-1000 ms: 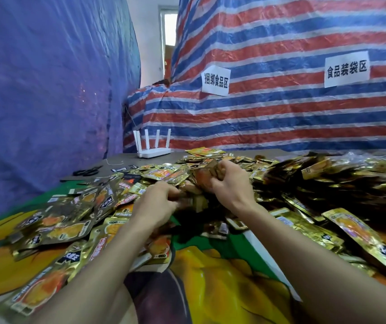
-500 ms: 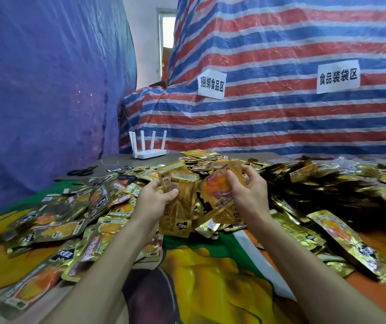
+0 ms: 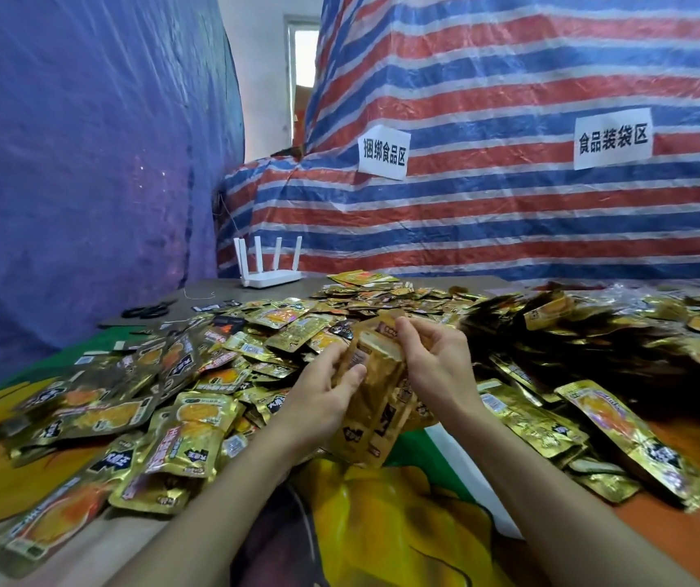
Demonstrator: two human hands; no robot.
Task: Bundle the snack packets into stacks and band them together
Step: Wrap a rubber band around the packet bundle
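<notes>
Over uncountable loose packets (image 3: 195, 417), left hand (image 3: 322, 402) and right hand (image 3: 439, 370) fingers (image 3: 413, 341) grip one packet stack (image 3: 375, 387).

Single head-worn wide-angle view. Faces forward and down across tabletop (image 3: 221, 288) toward striped tarp (image 3: 509, 226); blue tarp (image 3: 64, 163) closes the left. Forearms (image 3: 221, 514) enter from bottom edge. Left hand (image 3: 322, 402) and right hand (image 3: 439, 368) close to lens, mid-frame, around stack (image 3: 377, 391). Straight lines bow near frame edges.

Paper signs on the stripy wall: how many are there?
2. The left sign hangs on the striped tarp near its fold; the right sign hangs farther along. None looks hidden.
</notes>
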